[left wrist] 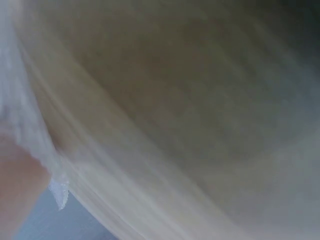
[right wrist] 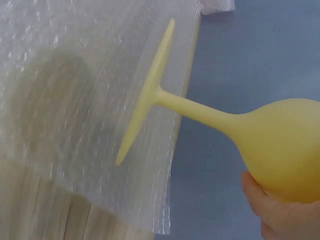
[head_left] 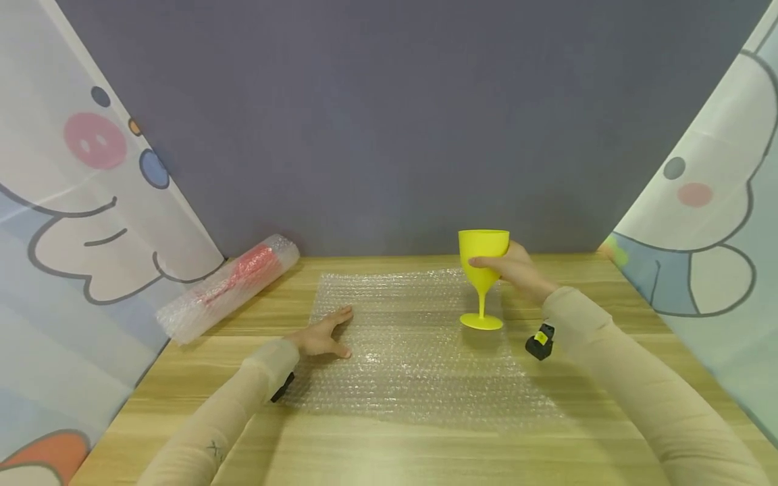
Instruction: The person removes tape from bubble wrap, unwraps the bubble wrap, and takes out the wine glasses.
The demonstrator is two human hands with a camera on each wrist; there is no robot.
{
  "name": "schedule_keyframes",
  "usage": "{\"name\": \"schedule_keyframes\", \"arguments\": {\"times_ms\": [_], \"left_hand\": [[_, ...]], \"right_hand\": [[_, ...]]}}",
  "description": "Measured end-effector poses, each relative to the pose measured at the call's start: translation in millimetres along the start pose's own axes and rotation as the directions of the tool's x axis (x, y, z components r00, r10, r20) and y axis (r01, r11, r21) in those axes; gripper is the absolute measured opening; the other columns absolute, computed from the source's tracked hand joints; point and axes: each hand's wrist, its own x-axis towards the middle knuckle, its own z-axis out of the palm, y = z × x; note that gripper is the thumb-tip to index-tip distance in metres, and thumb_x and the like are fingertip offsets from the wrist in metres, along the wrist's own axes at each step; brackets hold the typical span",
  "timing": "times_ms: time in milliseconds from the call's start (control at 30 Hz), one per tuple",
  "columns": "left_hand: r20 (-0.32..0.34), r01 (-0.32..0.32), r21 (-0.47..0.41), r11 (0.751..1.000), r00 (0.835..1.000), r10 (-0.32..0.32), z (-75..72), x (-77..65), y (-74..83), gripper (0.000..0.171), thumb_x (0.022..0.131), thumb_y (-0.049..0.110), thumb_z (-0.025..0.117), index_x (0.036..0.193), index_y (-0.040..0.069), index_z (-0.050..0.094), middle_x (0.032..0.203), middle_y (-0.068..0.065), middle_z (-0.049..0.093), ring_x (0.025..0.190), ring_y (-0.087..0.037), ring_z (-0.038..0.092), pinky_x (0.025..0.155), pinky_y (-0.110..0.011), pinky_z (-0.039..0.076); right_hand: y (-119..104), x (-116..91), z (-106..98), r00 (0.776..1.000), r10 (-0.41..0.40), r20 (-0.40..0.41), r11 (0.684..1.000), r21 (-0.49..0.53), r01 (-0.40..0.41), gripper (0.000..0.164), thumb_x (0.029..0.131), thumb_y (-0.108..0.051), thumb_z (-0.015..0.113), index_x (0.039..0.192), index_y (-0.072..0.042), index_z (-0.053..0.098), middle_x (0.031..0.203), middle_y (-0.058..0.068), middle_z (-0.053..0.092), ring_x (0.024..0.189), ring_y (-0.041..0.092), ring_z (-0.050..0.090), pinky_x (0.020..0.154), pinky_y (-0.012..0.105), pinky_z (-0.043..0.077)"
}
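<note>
A yellow goblet [head_left: 483, 260] stands upright in the grip of my right hand [head_left: 516, 266], whose fingers wrap round its bowl. In the right wrist view the goblet's stem and foot [right wrist: 145, 95] show over the bubble wrap, with a shadow beneath, so it seems held above the sheet. The clear bubble wrap [head_left: 407, 351] lies flat on the table. On its left edge rests my left hand [head_left: 322, 336], fingers spread. The left wrist view shows mostly a blurred pale surface, with a bit of skin at the left edge.
A bubble-wrapped roll with something red inside [head_left: 237, 287] lies slantwise at the back left of the wooden table [head_left: 377, 452]. Behind the table rises a grey wall [head_left: 377, 135]. Cartoon-printed curtains [head_left: 36, 270] hang on both sides.
</note>
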Motion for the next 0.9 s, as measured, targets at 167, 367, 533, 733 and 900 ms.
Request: {"name": "schedule_keyframes", "arguments": {"times_ms": [167,367,533,733,900], "left_hand": [[0.007,0.001,-0.006,1.000,1.000,-0.001,-1.3,0.8,1.8,0.092,0.076,0.027,0.073,0.145,0.000,0.019,0.154,-0.013,0.004,0.140,-0.038,0.003,0.111,-0.059,0.007],[0.010,0.006,-0.035,0.999,1.000,-0.006,-0.5,-1.0,2.1,0.093,0.075,0.025,0.074,0.145,0.001,0.017,0.154,-0.013,0.002,0.140,-0.038,0.001,0.110,-0.060,0.006],[0.007,-0.005,-0.037,0.999,1.000,0.005,0.8,-0.6,0.5,0.093,0.075,0.026,0.074,0.145,0.002,0.017,0.155,-0.013,0.003,0.140,-0.038,0.001,0.110,-0.061,0.006],[0.000,-0.018,-0.037,0.999,1.000,0.018,1.1,-0.7,0.4,0.093,0.075,0.025,0.074,0.145,0.000,0.018,0.154,-0.014,0.004,0.140,-0.038,0.002,0.111,-0.059,0.006],[-0.001,-0.012,-0.042,0.999,1.000,0.012,0.2,-2.1,1.6,0.093,0.075,0.024,0.074,0.145,0.000,0.018,0.154,-0.015,0.004,0.140,-0.038,0.002,0.111,-0.059,0.006]], "right_hand": [[0.4,-3.3,-13.0,0.999,0.025,-0.036,1.000,-0.010,-0.025,0.074,0.076,-0.031,0.073,0.130,-0.003,0.032,0.116,0.012,0.046,0.100,0.022,0.050,0.086,0.034,0.046],[6.0,-7.1,-29.0,0.997,0.011,-0.071,0.999,-0.034,-0.014,0.075,0.076,-0.034,0.073,0.130,-0.004,0.031,0.114,0.008,0.047,0.098,0.019,0.050,0.083,0.030,0.046],[9.8,-8.1,-41.7,0.993,0.017,-0.116,0.999,-0.036,-0.021,0.075,0.076,-0.035,0.073,0.130,-0.006,0.030,0.113,0.006,0.045,0.098,0.018,0.049,0.084,0.031,0.045],[13.6,-8.6,-54.7,0.986,0.004,-0.164,0.998,-0.066,-0.015,0.073,0.076,-0.036,0.073,0.128,-0.005,0.031,0.111,0.004,0.044,0.096,0.016,0.047,0.083,0.028,0.043],[18.2,-6.4,-63.8,0.976,-0.014,-0.217,0.993,-0.114,-0.011,0.076,0.075,-0.037,0.074,0.128,-0.003,0.031,0.109,0.005,0.045,0.094,0.016,0.047,0.081,0.028,0.043]]}}
